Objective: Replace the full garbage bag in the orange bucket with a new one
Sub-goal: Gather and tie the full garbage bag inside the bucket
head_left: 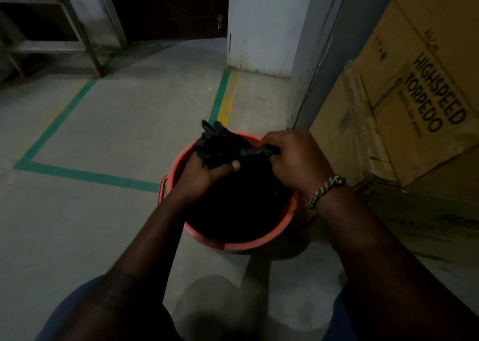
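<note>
An orange bucket (259, 242) stands on the concrete floor at the middle of the head view, with a black garbage bag (220, 143) inside it. The bag's top is gathered into a bunch above the rim. My left hand (204, 177) is closed around the bunched plastic from the left. My right hand (298, 162), with a braided wristband, grips a twisted strand of the same bag on the right. The bucket's inside is dark and its contents are hidden.
Large cardboard boxes (414, 94) are stacked close to the bucket's right. A grey door frame (318, 55) and a white pillar (261, 24) stand behind. Green floor tape (85, 176) marks a rectangle on the left. A metal rack (51, 30) is far left.
</note>
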`<state>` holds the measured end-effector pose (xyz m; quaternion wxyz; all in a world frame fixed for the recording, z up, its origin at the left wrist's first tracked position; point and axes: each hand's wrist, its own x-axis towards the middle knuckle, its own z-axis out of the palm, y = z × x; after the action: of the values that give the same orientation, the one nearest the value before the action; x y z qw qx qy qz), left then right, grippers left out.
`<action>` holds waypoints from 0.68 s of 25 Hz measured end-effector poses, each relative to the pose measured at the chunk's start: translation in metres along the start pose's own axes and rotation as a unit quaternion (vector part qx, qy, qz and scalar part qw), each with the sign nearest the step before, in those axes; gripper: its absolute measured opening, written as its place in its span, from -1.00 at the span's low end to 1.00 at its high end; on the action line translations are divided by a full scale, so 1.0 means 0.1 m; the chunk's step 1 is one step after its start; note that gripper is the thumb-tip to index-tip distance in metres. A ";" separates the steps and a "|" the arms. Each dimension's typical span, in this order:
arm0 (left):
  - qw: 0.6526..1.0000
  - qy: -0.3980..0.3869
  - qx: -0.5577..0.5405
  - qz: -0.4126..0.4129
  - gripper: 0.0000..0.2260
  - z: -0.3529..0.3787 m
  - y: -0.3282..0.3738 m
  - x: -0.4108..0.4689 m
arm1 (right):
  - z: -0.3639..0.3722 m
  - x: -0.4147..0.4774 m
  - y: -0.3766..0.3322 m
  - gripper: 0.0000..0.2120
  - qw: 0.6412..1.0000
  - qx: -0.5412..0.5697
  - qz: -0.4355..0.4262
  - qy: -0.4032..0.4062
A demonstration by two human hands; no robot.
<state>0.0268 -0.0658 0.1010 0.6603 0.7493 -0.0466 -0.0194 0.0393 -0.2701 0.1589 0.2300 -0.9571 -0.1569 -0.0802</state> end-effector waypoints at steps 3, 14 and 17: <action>0.994 -0.085 0.054 0.040 -0.47 0.18 0.05 -0.02 | 0.04 0.04 -0.35 -0.74 0.997 -0.022 -0.073 -0.018; 0.983 0.060 0.149 0.089 -0.69 0.13 0.09 0.05 | 0.39 -0.18 -0.05 -0.38 0.990 0.104 0.073 -0.057; 0.988 0.071 0.123 0.059 -0.68 0.15 0.08 0.05 | 0.39 -0.15 0.07 -0.85 0.995 -0.047 0.056 -0.061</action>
<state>0.0305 -0.0819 0.1075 0.5651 0.8200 -0.0463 0.0785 0.0306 -0.2620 0.1184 0.1790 -0.9773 -0.1125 -0.0159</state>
